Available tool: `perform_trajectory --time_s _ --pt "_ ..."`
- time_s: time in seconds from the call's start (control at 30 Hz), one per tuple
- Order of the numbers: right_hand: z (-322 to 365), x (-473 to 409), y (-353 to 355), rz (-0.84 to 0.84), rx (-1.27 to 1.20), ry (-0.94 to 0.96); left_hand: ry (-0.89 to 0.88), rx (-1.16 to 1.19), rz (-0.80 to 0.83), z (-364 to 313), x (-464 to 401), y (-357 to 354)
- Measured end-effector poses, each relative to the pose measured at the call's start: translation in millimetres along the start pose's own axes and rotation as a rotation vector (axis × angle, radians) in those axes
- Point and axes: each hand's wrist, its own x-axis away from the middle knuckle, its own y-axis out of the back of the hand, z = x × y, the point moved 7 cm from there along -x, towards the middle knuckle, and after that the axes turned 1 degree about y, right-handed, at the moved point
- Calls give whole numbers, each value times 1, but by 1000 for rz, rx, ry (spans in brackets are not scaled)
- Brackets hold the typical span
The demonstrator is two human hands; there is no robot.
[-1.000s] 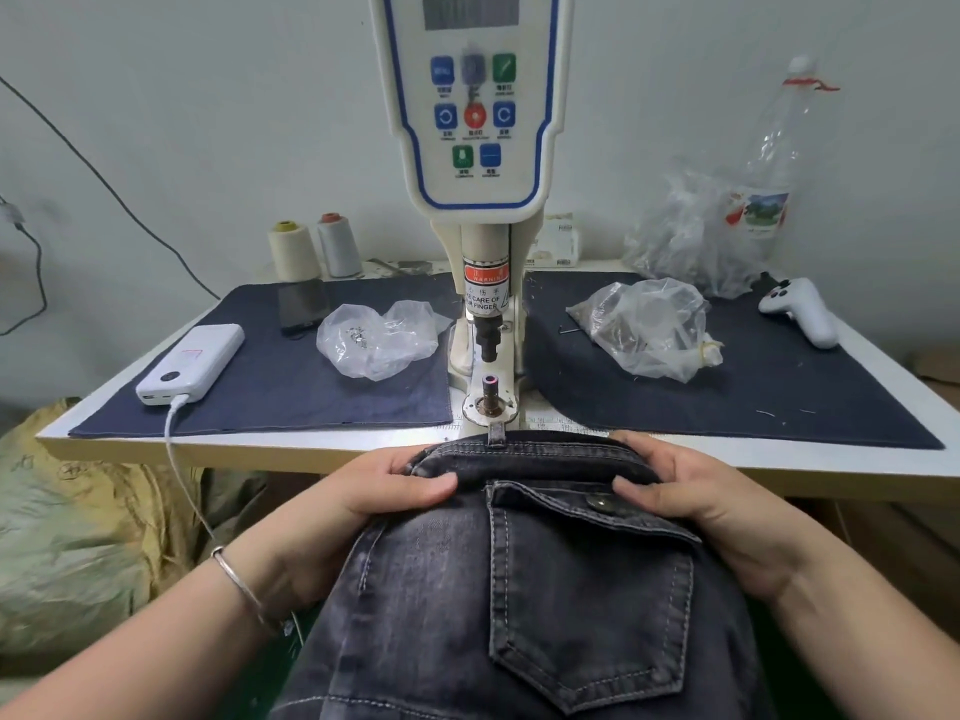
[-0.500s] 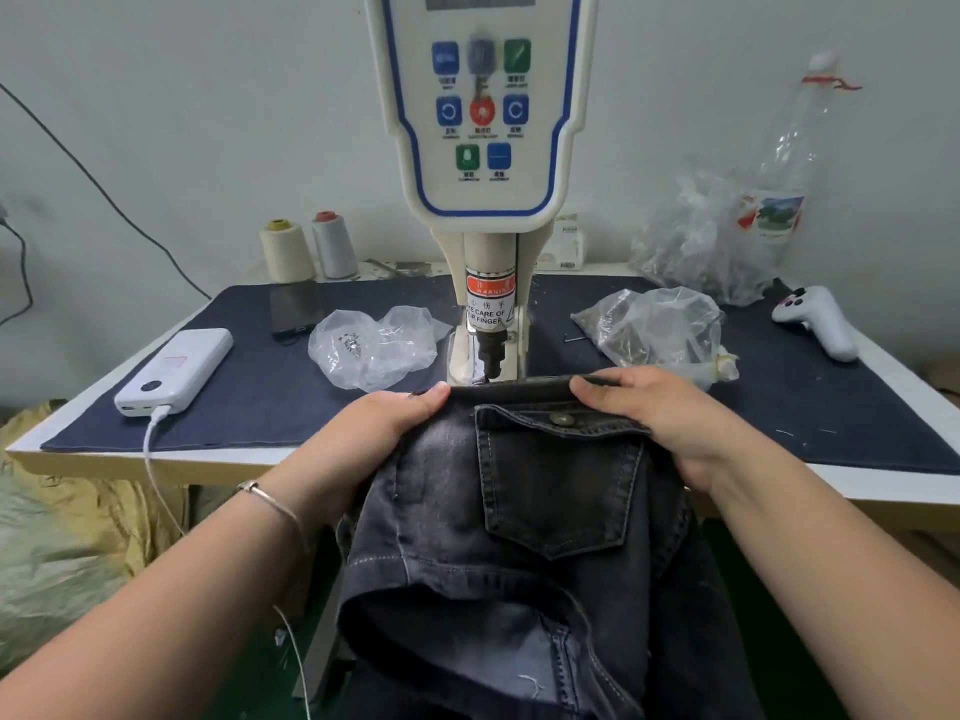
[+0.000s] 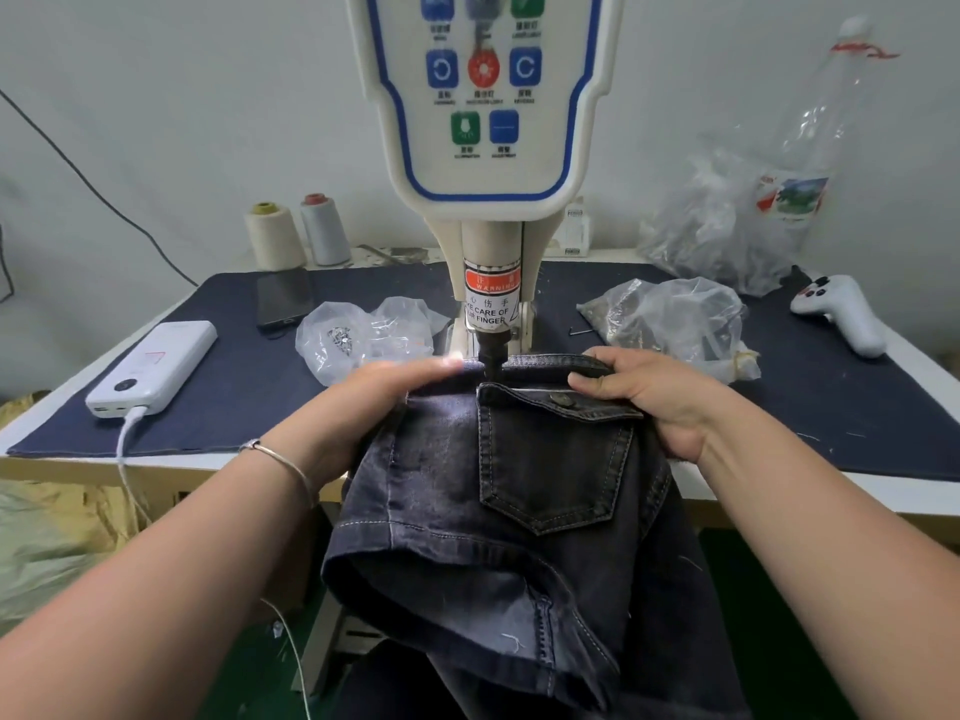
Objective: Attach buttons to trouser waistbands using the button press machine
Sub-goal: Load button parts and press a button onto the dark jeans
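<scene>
Both my forearms reach forward from the lower corners, meeting at the trousers (image 3: 498, 491) in front of the button press machine (image 3: 491, 163). My left hand (image 3: 374, 402) lies palm down on the left part of the waistband (image 3: 545, 363), fingers nearly straight and pointing toward the machine's black punch (image 3: 491, 350); the fingertips are blurred, so I cannot tell whether they press or merely rest. A thin bracelet (image 3: 283, 457) sits on that wrist. My right hand (image 3: 660, 397) grips the waistband on the right, fingers curled over its top edge and thumb on the near side, beside the flap of the back pocket (image 3: 556, 459). A metal button (image 3: 562, 399) shows on that flap, just left of my right thumb.

The waistband stretches between my hands and lies under the punch, which comes down right at its upper edge, between my two hands and closer to my left fingertips. The rest of the dark denim hangs off the table (image 3: 883, 491) edge toward me, folded over itself.

On the dark cloth mat (image 3: 234, 402) lie a white power bank (image 3: 153, 368) with its cable at the left, a clear bag (image 3: 358, 337) of small metal parts, and another bag (image 3: 675, 319) just beyond my right hand.
</scene>
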Motion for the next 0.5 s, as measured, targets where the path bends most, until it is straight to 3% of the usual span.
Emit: perform_trajectory --time_s 0.23,0.37,0.5 --pt "-18 -3 -4 -48 121 -64 31 -19 189 20 -4 5" --pt "-12 -2 -10 116 193 -34 47 23 128 17 -8 13" --pt "-6 -6 -1 49 348 75 75 -64 18 20 -10 15"
